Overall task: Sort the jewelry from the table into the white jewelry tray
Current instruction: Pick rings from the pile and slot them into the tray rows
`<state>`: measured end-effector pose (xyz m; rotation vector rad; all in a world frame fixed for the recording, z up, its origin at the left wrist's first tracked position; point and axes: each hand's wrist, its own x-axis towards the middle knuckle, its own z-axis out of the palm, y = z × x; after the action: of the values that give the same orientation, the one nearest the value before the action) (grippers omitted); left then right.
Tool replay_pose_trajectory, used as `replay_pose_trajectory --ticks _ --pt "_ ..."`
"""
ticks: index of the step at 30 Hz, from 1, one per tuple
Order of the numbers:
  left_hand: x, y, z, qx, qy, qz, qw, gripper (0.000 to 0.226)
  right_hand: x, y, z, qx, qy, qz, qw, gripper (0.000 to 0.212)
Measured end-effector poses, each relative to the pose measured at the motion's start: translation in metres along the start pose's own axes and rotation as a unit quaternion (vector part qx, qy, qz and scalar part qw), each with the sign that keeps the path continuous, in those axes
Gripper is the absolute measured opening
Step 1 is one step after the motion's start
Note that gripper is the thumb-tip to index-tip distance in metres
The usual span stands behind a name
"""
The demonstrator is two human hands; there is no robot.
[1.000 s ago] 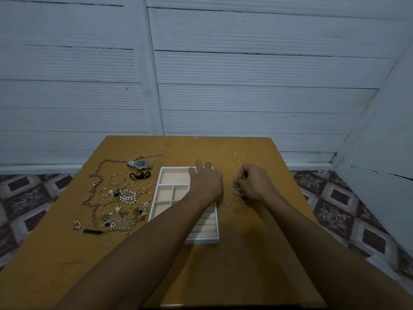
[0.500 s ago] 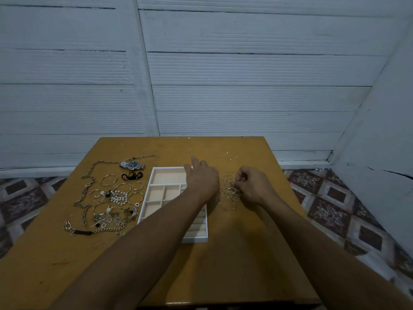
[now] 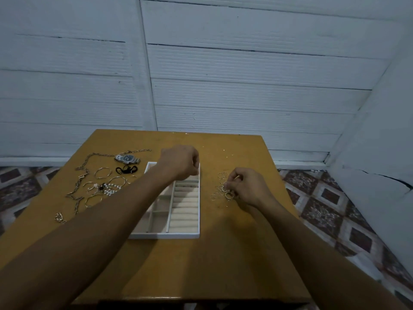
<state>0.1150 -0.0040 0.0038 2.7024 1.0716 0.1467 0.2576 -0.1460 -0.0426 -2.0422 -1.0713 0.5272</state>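
Note:
The white jewelry tray (image 3: 164, 235) lies in the middle of the wooden table (image 3: 223, 260), with cream ring rolls on its right side. My left hand (image 3: 180, 163) is over the tray's far right corner, fingers curled down onto the rim. A cluster of thin silver rings (image 3: 220, 183) lies just right of the tray. My right hand (image 3: 249, 186) pinches one ring at the near side of that cluster. Left of the tray lie a watch (image 3: 127, 158), a long chain (image 3: 80, 182), bangles (image 3: 102, 172) and a pearl bracelet (image 3: 111, 189).
A black hair tie (image 3: 126, 170) lies beside the watch, and a small chain piece (image 3: 59, 218) sits near the table's left edge. A white plank wall stands behind the table, with patterned floor tiles on both sides.
My left hand went from lying flat on the tray to curled over its far right corner. My right hand stayed at the rings, still pinching. The camera tilted down.

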Motion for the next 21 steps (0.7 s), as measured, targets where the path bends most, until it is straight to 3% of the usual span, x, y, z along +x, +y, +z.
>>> replay_pose_trajectory --ticks 7,21 --pt "-0.016 -0.022 0.009 -0.014 -0.012 0.046 0.999 0.003 -0.013 -0.005 0.01 0.007 0.0 0.01 1.0 0.01" --pt "-0.033 -0.048 0.043 -0.05 0.055 0.104 0.992 0.009 -0.019 -0.023 0.038 -0.025 0.008 0.029 0.999 0.009"
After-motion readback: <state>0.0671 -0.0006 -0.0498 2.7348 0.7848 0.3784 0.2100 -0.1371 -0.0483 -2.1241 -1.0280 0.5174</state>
